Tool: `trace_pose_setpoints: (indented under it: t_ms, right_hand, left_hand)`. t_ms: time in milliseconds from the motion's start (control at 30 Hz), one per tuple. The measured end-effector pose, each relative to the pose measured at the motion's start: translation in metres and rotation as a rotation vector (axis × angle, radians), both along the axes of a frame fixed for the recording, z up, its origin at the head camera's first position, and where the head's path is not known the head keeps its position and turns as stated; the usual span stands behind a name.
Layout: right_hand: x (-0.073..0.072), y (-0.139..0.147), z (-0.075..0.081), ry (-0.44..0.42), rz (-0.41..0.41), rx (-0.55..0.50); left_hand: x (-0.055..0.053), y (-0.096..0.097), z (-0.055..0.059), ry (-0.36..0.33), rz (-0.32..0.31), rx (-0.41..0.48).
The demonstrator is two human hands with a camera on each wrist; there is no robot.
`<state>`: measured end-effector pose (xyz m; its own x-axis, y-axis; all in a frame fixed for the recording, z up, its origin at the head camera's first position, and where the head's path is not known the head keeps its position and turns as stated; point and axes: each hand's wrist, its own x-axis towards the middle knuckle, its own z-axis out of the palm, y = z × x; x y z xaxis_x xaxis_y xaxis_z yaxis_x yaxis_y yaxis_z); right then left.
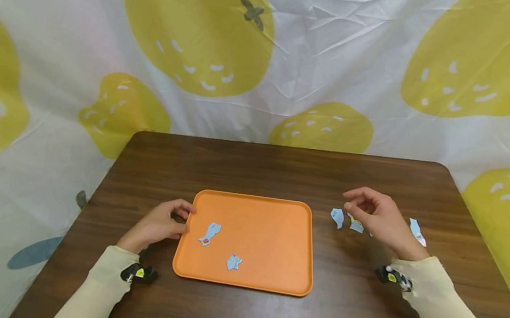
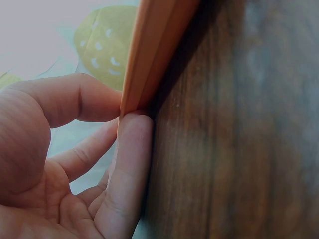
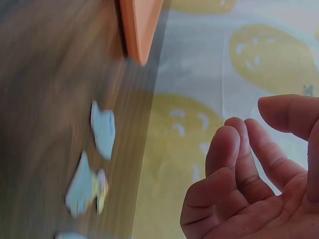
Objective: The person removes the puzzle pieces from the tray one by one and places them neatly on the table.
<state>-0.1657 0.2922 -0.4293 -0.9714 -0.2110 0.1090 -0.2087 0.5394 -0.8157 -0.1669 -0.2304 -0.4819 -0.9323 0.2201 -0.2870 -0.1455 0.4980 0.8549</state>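
My left hand (image 1: pixel 158 226) holds the left rim of an orange tray (image 1: pixel 265 242), thumb and fingertips against its edge, as the left wrist view shows up close. Two light-blue printed scraps, apparently paper, lie in the tray: a long one (image 1: pixel 211 233) and a smaller one (image 1: pixel 234 262). Over the table to the right of the tray hovers my right hand (image 1: pixel 383 220), its fingers loosely bent and nothing between thumb and fingertips. Near it lie more scraps: one (image 1: pixel 337 217) left of the fingers, another (image 1: pixel 356 226) beside the thumb, partly hidden by the hand.
A further scrap (image 1: pixel 417 232) lies right of the right hand. Brown wood-grain table (image 1: pixel 240 316) surrounds the tray. Behind it hangs a white cloth (image 1: pixel 321 47) printed with yellow fruit.
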Motion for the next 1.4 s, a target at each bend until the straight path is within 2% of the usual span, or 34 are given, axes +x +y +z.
trace_pose_setpoints:
  t_ms: [400,733,1067,1400]
  right_hand:
    - [-0.007,-0.048,-0.015,0.029,0.112,-0.010]
    - [-0.011,-0.081,-0.011,0.016,0.197,-0.038]
    - [-0.014,-0.112,-0.008,0.020,0.268,-0.021]
    - [-0.016,-0.146,-0.013,0.034,0.425,-0.025]
  left_hand:
    - [-0.003,0.000,-0.002,0.011,-0.002,0.005]
    - [-0.001,0.000,0.001,0.002,0.004,-0.005]
    - [-0.001,0.000,0.000,-0.005,0.003,-0.002]
    - [-0.002,0.000,0.000,-0.004,0.005,-0.009]
